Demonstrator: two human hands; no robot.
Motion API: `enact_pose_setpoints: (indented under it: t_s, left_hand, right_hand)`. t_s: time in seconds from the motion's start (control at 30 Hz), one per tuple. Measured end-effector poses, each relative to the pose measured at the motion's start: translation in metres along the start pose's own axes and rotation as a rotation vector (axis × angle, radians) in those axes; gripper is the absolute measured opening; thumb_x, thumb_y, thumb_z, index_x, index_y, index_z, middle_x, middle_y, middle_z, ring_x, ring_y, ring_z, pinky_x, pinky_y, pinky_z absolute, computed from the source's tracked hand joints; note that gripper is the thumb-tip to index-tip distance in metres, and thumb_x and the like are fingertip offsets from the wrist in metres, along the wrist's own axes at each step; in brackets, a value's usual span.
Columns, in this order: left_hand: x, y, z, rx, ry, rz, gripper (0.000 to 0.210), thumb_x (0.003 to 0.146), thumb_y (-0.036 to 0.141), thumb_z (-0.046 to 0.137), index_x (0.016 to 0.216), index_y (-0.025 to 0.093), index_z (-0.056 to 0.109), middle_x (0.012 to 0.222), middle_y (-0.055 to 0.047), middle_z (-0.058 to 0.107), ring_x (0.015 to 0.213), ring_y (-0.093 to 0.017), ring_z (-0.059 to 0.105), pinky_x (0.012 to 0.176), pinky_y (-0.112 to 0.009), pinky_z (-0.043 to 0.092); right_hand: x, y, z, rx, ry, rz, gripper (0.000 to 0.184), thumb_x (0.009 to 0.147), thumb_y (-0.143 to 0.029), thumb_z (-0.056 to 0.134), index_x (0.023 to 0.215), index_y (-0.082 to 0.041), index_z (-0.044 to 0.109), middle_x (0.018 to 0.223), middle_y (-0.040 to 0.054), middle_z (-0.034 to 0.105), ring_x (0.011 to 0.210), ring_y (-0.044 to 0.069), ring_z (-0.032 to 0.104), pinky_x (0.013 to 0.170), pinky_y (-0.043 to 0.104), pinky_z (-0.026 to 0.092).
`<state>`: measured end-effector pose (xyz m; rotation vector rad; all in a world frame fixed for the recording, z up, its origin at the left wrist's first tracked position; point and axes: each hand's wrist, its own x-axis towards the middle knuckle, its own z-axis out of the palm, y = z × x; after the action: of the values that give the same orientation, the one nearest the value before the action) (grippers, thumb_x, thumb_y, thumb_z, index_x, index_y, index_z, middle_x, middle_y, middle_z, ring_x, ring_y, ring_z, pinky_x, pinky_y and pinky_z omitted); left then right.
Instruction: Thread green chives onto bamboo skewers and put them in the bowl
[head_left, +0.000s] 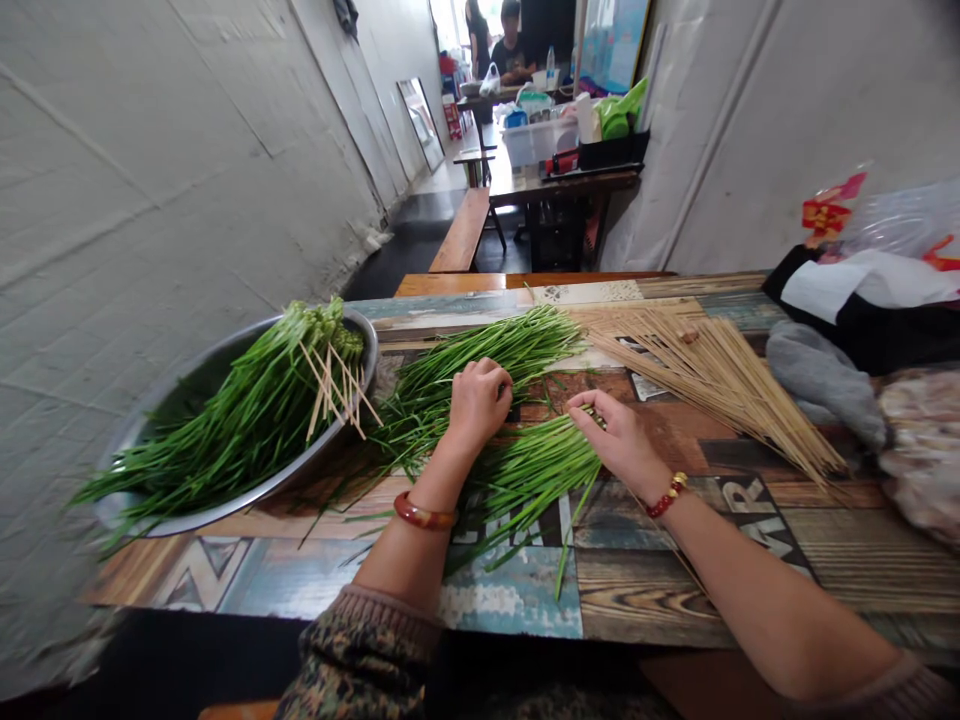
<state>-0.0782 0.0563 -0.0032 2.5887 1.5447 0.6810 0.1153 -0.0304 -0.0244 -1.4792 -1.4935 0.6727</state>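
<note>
Long green garlic chives (540,460) fan out across the table between my hands. My right hand (619,440) is closed at their pale cut ends, thumb and fingers pinching there. A thin bamboo skewer (688,568) shows below the right wrist; its upper end is hidden by the hand. My left hand (480,400) hovers over the chives with its fingers curled in; whatever they hold is hidden. Just beyond it lies a loose pile of chives (495,345). On the left, a metal basin (360,330) holds bunches of chives (247,410) with skewers (337,390) sticking out.
Many bamboo skewers (735,390) lie spread on the patchwork-patterned table (510,590) at right. Past them are a grey cloth (821,375) and plastic bags (926,440). Further back stand a bench (461,230), a table with a clear bin (536,143), and people (512,50).
</note>
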Motion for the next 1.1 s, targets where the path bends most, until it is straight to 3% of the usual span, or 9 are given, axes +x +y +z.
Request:
enact_pose_setpoints:
  t_s: [0.1, 0.23, 0.37, 0.57, 0.87, 1.0, 1.1]
  left_hand:
    - [-0.001, 0.004, -0.004, -0.237, 0.048, 0.009, 0.012, 0.078, 0.012, 0.049, 0.078, 0.017, 0.06, 0.082, -0.003, 0.062, 0.079, -0.015, 0.055, 0.073, -0.027, 0.041]
    - [-0.005, 0.012, -0.007, -0.444, 0.01, 0.021, 0.01, 0.078, 0.013, 0.047, 0.077, 0.016, 0.057, 0.069, 0.002, 0.057, 0.064, -0.01, 0.05, 0.063, -0.021, 0.039]
    - [-0.007, 0.018, -0.009, -0.481, -0.038, 0.041, 0.01, 0.076, 0.012, 0.048, 0.075, 0.015, 0.057, 0.069, 0.002, 0.057, 0.065, -0.01, 0.049, 0.061, -0.02, 0.037]
    - [-0.008, 0.019, -0.009, -0.36, -0.086, 0.107, 0.011, 0.075, 0.011, 0.048, 0.076, 0.017, 0.057, 0.073, 0.0, 0.059, 0.067, -0.012, 0.051, 0.064, -0.023, 0.038]
    - [-0.01, 0.026, -0.017, -0.179, -0.126, 0.128, 0.015, 0.08, 0.016, 0.051, 0.088, 0.019, 0.063, 0.09, -0.005, 0.065, 0.082, -0.017, 0.059, 0.075, -0.029, 0.045]
    - [-0.01, 0.031, -0.017, -0.332, -0.058, 0.195, 0.027, 0.079, 0.014, 0.055, 0.104, 0.02, 0.064, 0.111, -0.006, 0.065, 0.104, -0.02, 0.057, 0.094, -0.035, 0.043]
    - [-0.011, 0.039, -0.014, -0.543, -0.074, 0.246, 0.028, 0.081, 0.014, 0.055, 0.107, 0.017, 0.064, 0.113, -0.009, 0.065, 0.108, -0.019, 0.058, 0.097, -0.034, 0.043]
  right_hand:
    - [0.0, -0.001, 0.0, 0.018, 0.001, 0.009, 0.023, 0.085, -0.036, 0.051, 0.089, -0.018, 0.064, 0.085, 0.0048, 0.069, 0.073, 0.017, 0.06, 0.067, 0.029, 0.044]
    - [0.001, -0.004, 0.0, 0.086, -0.004, 0.017, 0.024, 0.085, -0.034, 0.052, 0.099, -0.018, 0.064, 0.098, 0.0066, 0.069, 0.085, 0.019, 0.063, 0.077, 0.032, 0.047]
    - [0.002, -0.004, 0.0, 0.192, -0.018, -0.025, 0.028, 0.085, -0.031, 0.053, 0.109, -0.018, 0.061, 0.109, 0.0082, 0.067, 0.101, 0.02, 0.062, 0.091, 0.036, 0.046]
    - [0.001, -0.009, -0.001, 0.251, -0.003, -0.044, 0.027, 0.085, -0.03, 0.054, 0.109, -0.02, 0.061, 0.106, 0.007, 0.068, 0.095, 0.019, 0.063, 0.085, 0.034, 0.049]
    - [-0.001, -0.004, -0.001, 0.224, 0.013, -0.031, 0.025, 0.086, -0.036, 0.055, 0.103, -0.02, 0.064, 0.096, 0.0053, 0.069, 0.08, 0.018, 0.062, 0.07, 0.029, 0.049]
    - [-0.002, -0.004, -0.003, 0.177, 0.015, -0.034, 0.025, 0.085, -0.036, 0.055, 0.101, -0.02, 0.066, 0.095, 0.0049, 0.07, 0.079, 0.018, 0.063, 0.071, 0.03, 0.048]
    - [-0.002, -0.003, -0.003, 0.173, 0.019, -0.067, 0.023, 0.085, -0.034, 0.056, 0.1, -0.02, 0.066, 0.1, 0.0056, 0.07, 0.089, 0.02, 0.064, 0.08, 0.033, 0.048]
